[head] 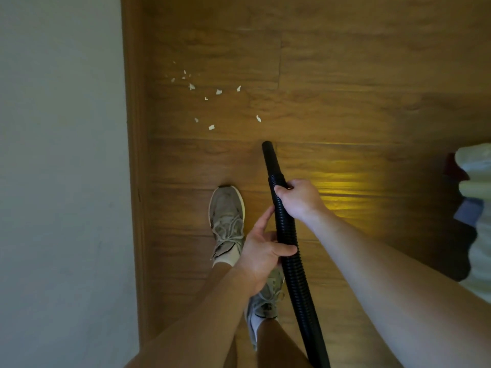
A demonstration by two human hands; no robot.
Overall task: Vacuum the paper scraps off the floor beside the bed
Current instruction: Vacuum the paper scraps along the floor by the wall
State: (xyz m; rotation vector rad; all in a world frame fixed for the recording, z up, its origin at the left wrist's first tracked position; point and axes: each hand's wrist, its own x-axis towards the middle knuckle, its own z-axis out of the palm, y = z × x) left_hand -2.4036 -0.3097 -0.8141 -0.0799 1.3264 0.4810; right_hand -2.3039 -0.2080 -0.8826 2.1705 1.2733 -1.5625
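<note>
Several small white paper scraps [211, 126] lie scattered on the brown wooden floor [345, 88], ahead of me and close to the left wall. A black ribbed vacuum hose [295, 274] runs up from the bottom of the view and ends in a smooth black nozzle [269, 158]. The nozzle tip points at the floor a short way below and right of the nearest scraps. My right hand [299, 200] grips the hose just behind the nozzle. My left hand [261, 251] holds the hose lower down, thumb across it.
A pale wall [61, 155] with a wooden skirting board [135, 155] fills the left side. My two grey sneakers [225, 221] stand on the floor under my hands. Folded cloth or bedding [475, 208] is stacked at the right edge.
</note>
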